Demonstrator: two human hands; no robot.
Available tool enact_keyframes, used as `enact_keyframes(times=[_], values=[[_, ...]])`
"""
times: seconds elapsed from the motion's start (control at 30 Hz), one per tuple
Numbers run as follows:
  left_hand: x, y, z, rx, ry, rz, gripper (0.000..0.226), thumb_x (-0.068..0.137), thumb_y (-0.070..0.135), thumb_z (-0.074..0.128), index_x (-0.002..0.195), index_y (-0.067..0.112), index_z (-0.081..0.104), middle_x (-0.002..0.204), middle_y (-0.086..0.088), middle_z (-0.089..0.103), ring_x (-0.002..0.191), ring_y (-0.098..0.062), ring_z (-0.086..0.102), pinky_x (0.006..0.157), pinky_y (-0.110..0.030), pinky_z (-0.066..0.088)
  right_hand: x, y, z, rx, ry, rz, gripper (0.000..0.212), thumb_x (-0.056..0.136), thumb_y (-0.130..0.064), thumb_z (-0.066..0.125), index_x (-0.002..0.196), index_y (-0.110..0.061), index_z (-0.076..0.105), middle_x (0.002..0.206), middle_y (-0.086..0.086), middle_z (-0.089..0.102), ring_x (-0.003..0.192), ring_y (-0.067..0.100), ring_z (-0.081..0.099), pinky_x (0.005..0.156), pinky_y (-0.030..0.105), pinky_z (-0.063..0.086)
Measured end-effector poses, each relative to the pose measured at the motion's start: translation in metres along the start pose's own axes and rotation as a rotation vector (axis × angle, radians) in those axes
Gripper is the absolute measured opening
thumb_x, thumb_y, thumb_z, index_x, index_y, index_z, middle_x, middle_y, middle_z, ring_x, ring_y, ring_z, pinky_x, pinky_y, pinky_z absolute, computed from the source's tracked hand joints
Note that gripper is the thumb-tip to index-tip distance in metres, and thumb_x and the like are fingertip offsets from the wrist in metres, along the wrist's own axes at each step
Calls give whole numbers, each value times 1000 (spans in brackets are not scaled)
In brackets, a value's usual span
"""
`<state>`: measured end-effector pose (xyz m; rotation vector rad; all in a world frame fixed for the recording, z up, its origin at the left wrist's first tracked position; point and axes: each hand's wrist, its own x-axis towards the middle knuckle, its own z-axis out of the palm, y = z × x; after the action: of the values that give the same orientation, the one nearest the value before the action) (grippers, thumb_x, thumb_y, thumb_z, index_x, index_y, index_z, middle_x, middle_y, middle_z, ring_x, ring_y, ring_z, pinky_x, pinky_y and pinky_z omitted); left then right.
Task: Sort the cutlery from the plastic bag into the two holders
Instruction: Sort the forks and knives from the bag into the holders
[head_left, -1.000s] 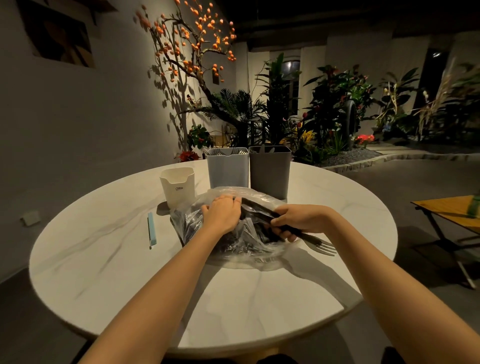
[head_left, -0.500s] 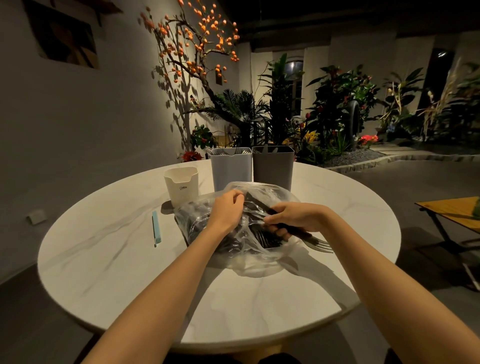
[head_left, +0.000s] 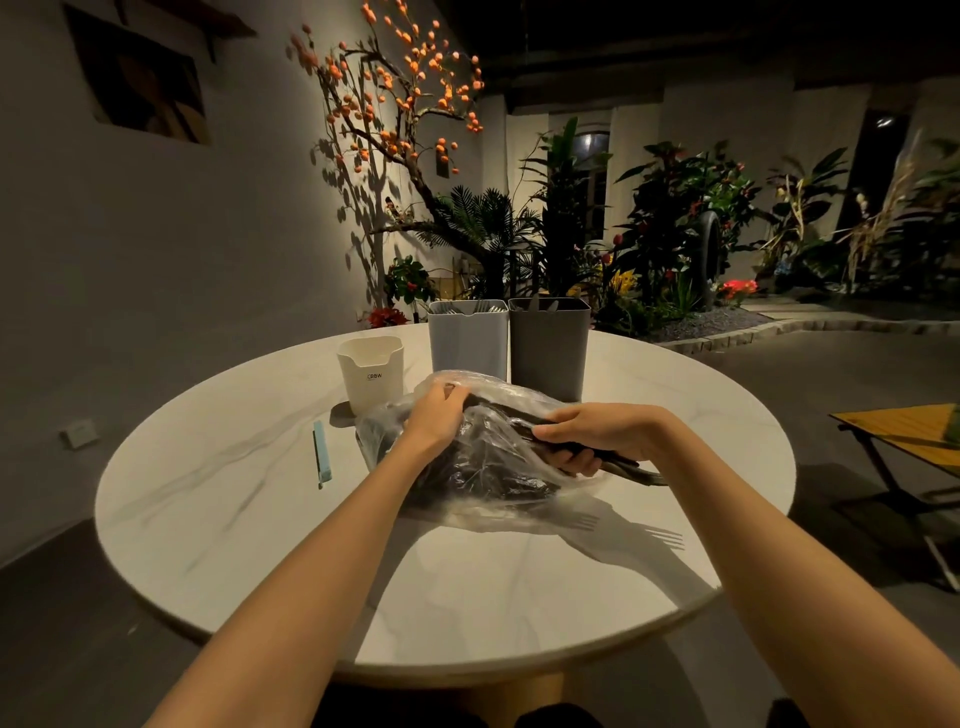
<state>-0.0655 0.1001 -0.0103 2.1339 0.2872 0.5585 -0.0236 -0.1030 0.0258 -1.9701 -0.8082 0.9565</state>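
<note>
A clear plastic bag (head_left: 483, 467) full of dark cutlery lies in the middle of the round white table (head_left: 249, 499). My left hand (head_left: 434, 415) grips the bag's upper left edge. My right hand (head_left: 597, 434) is curled round a bundle of dark forks (head_left: 631, 467) whose tines stick out to the right, past the bag. Behind the bag stand two holders side by side: a light grey holder (head_left: 467, 340) with forks in it and a dark grey holder (head_left: 549, 343) with dark cutlery tips showing above its rim.
A small cream cup (head_left: 370, 371) stands left of the holders. A light blue bag clip (head_left: 322, 454) lies on the table further left. A yellow folding table (head_left: 898, 431) stands on the floor to the right. Plants fill the back of the room.
My right hand has drawn the forks a little further out to the right. My left hand has shifted slightly up along the bag's edge. The view has come a little closer to the table.
</note>
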Motion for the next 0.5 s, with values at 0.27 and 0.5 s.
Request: enact_keyframes(times=[0.27,0.5], values=[[-3,8,-4,4,244,231,43,91,46,29,99,24,65,98,2,66,94,-20,60,92,-49,47,3,-3,2,16,38,-122,25,104,-23,38,88,-9,52,65,0,40,51,7,29,47,18,24],[7,17,-12,-71,358,333,39,102,27,33,122,14,64,90,-1,68,84,-17,60,87,-45,52,14,-14,0,53,68,-269,28,104,-25,36,104,-4,55,61,-5,38,49,7,29,44,16,27]])
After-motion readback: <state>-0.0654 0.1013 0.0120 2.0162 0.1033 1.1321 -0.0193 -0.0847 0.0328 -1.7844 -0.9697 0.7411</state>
